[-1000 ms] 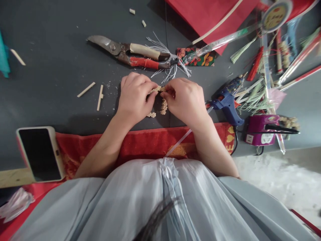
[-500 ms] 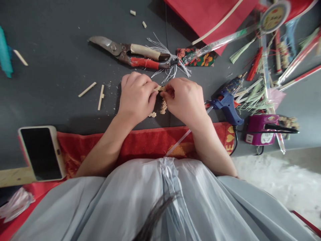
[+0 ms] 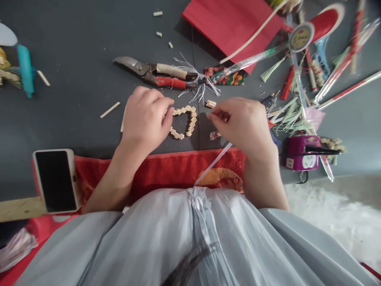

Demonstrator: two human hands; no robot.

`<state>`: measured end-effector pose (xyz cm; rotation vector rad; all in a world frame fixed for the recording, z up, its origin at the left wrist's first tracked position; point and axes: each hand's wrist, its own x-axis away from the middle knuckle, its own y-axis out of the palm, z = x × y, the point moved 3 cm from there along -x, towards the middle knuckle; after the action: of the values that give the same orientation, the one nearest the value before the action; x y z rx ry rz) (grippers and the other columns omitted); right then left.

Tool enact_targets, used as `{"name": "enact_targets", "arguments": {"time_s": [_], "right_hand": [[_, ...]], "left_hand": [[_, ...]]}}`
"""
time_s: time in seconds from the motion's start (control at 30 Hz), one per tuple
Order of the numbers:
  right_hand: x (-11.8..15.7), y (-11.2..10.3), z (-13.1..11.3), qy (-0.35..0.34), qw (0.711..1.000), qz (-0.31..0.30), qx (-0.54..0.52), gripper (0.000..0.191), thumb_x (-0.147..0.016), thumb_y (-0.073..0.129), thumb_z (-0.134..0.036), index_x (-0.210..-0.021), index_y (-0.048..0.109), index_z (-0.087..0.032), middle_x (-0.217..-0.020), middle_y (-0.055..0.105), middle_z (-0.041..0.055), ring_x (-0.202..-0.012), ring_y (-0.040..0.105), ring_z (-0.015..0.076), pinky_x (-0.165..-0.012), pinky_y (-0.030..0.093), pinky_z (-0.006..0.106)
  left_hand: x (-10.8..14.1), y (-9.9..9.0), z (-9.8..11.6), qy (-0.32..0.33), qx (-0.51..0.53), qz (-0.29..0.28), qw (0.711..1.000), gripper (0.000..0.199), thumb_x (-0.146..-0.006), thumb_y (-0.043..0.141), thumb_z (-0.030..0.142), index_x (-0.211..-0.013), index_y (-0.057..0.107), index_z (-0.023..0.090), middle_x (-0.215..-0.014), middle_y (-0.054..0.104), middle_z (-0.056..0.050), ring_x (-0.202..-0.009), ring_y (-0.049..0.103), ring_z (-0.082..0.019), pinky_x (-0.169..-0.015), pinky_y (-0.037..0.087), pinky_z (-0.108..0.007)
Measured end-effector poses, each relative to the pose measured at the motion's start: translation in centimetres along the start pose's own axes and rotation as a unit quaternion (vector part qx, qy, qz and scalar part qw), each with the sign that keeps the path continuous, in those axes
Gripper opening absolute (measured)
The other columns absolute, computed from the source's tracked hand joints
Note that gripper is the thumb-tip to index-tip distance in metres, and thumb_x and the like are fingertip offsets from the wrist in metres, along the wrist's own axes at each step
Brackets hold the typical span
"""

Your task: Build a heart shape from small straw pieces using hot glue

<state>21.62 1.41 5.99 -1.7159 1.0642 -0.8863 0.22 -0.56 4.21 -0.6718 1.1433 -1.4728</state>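
A curved chain of small pale beads or pieces (image 3: 192,119) lies on the dark table, bent into an open loop. My left hand (image 3: 148,117) is at its left side and covers part of it; thumb and forefinger are a little apart, and whether they touch the chain is hidden. To the right of the loop, my right hand (image 3: 238,121) is pinched, and what it holds, if anything, cannot be made out. Short pale sticks (image 3: 211,104) lie just beyond its fingertips, and a small clear-and-red piece (image 3: 213,135) lies below them.
Pruning shears (image 3: 166,75) lie beyond the hands, beside a red sheet (image 3: 232,28). At right are a purple box (image 3: 302,153), tassels and a thread spool (image 3: 302,36). A phone (image 3: 55,180) rests at left, near a red towel (image 3: 178,169).
My right hand has moved right, away from the chain, and my left hand has shifted slightly left. The loop and the short sticks now show between them. The camera view has shifted.
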Motion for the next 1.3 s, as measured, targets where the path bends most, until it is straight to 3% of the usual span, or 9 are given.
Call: {"name": "enact_targets", "arguments": {"time_s": [0.2,0.43,0.67,0.93,1.3], "right_hand": [[1.3,1.4,0.0,-0.080,0.991,-0.104,0.030,0.014,-0.085,0.059,-0.021,-0.076,0.069,-0.018,-0.077,0.070,0.0056,-0.069,0.059,0.0183,-0.062,0.031,0.030],[1.9,2.1,-0.5,-0.077,0.988,-0.130,0.019,0.014,-0.088,0.060,-0.021,-0.081,0.071,-0.017,-0.084,0.074,0.0066,-0.074,0.063,0.0191,-0.064,0.033,0.029],[2.5,3.0,-1.1,-0.092,0.992,-0.079,-0.020,0.009,-0.087,0.062,-0.020,-0.082,0.069,-0.016,-0.080,0.073,0.0058,-0.071,0.062,0.0181,-0.062,0.035,0.028],[2.9,4.7,-1.5,-0.205,0.977,0.018,-0.045,0.016,-0.091,0.053,-0.021,-0.085,0.068,-0.018,-0.073,0.071,0.0023,-0.063,0.059,0.0143,-0.058,0.031,0.027],[2.9,5.7,-1.5,-0.228,0.972,0.000,-0.060,0.024,-0.092,0.046,-0.018,-0.085,0.069,-0.019,-0.079,0.075,0.0044,-0.067,0.063,0.0146,-0.059,0.032,0.027]], "left_hand": [[3.8,-1.8,0.8,-0.034,-0.042,0.015,0.998,0.023,-0.097,0.051,0.026,-0.089,0.071,0.019,-0.073,0.066,-0.003,-0.069,0.060,-0.016,-0.061,0.040,-0.029],[6.9,0.0,3.0,-0.024,0.010,0.022,0.999,0.017,-0.092,0.058,0.021,-0.080,0.070,0.017,-0.065,0.066,0.001,-0.059,0.059,-0.011,-0.056,0.037,-0.024],[7.5,1.4,3.4,-0.014,0.022,0.030,0.999,0.008,-0.090,0.062,0.017,-0.085,0.068,0.015,-0.070,0.072,0.001,-0.057,0.063,-0.011,-0.055,0.039,-0.025],[7.7,2.5,3.1,0.036,-0.042,0.061,0.997,0.024,-0.100,0.052,0.025,-0.113,0.071,0.018,-0.083,0.079,0.001,-0.064,0.071,-0.012,-0.059,0.044,-0.025],[7.8,3.1,2.8,0.033,-0.067,0.054,0.996,0.025,-0.099,0.052,0.026,-0.109,0.075,0.022,-0.080,0.079,-0.002,-0.062,0.071,-0.014,-0.056,0.044,-0.026]]}}
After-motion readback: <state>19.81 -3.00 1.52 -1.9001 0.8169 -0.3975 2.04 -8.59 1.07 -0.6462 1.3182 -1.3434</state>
